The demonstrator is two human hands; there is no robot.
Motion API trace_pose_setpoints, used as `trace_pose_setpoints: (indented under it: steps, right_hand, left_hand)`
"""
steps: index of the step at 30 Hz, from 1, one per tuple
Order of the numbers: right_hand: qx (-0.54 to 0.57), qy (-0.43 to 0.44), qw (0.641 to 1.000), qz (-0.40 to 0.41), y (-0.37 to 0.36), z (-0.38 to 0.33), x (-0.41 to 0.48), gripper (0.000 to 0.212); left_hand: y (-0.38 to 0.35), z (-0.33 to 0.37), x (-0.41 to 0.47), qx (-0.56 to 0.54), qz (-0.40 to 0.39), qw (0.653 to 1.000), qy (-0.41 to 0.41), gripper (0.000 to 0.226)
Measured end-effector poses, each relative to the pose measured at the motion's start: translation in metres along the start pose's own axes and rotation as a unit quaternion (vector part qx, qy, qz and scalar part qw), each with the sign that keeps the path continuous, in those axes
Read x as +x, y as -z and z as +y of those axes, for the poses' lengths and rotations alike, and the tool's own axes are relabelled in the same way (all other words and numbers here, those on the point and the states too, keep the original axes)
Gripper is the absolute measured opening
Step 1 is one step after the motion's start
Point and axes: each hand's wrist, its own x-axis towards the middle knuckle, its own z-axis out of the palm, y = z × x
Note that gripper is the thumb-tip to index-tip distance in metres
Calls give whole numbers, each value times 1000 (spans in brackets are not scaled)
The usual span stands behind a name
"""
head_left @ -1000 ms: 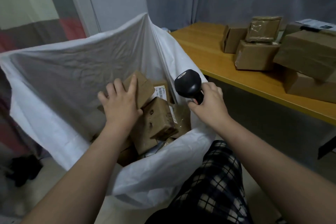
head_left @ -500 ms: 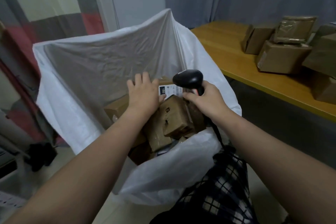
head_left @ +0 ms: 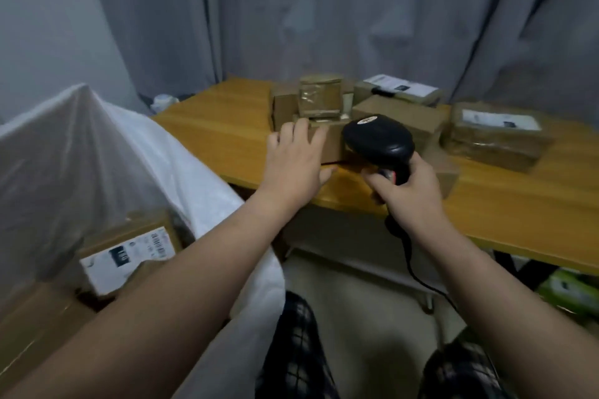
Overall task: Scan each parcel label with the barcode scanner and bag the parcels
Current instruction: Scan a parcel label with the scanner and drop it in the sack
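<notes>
Brown cardboard wraps the small parcel [head_left: 331, 143] at the front edge of the wooden table [head_left: 223, 133], where the left hand [head_left: 293, 160] lies spread over its near face. The right hand [head_left: 410, 193] grips the black barcode scanner [head_left: 377, 138] just beside it. A labelled parcel [head_left: 126, 257] lies in the white bag [head_left: 97, 152].

Left hand [head_left: 293, 160] and right hand [head_left: 408, 186]: both bare. Behind each grip, wrist and forearm uncovered all the way back to the lower frame edge. Well below and behind the grips, checked garment [head_left: 296, 350] over both legs: black ground crossed by thin pale lines in a large plaid grid, same pattern on left and right leg. Cut and length impossible to tell; detail blurred.
</notes>
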Motion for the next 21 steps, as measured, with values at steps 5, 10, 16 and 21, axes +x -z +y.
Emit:
trace_pose_setpoints:
  steps: [5,10,16,21]
  right_hand:
    - [24,-16,995,92,50,20,13,28]
    - [55,-28,992,107,58,33,14,21]
    - [89,-27,985,148,53,40,8,20]
    - [93,-1,977,191,57,38,0,30]
  left_hand:
    - [-22,35,53,46,-5,990,-134,103]
    - [-46,43,75,103,-24,977,-183,103]
    - [-45,37,71,36,31,978,-203,101]
    - [-24,28,57,-34,105,971,-211,103]
